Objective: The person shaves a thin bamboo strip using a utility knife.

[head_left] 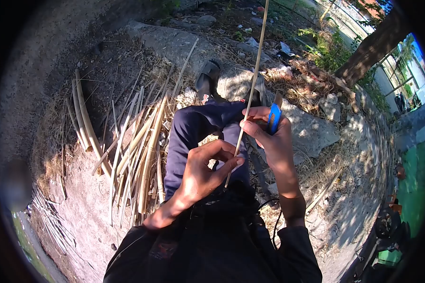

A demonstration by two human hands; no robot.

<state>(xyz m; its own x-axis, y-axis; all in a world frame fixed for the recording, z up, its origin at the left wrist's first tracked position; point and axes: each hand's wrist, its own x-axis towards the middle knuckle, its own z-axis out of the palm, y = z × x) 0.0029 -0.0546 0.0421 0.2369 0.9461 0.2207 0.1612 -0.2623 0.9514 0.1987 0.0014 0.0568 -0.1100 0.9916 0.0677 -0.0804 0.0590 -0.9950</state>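
A long thin bamboo strip [256, 70] runs upright in front of my lap, slightly tilted, its top leaving the view. Near its lower end, my left hand [200, 170] pinches it between thumb and fingers. My right hand [276, 141] is closed around a blue utility knife [274, 118] whose blade end points up. The thumb and forefinger of that same hand also press on the strip, higher up than my left hand. Part of the knife's handle is hidden in the palm.
A pile of split bamboo strips [148, 141] lies on the ground left of my legs, with thicker bamboo pieces [87, 118] beside it. Flat rocks [307, 129] and dry grass are on the right. A tree trunk [375, 47] leans at the upper right.
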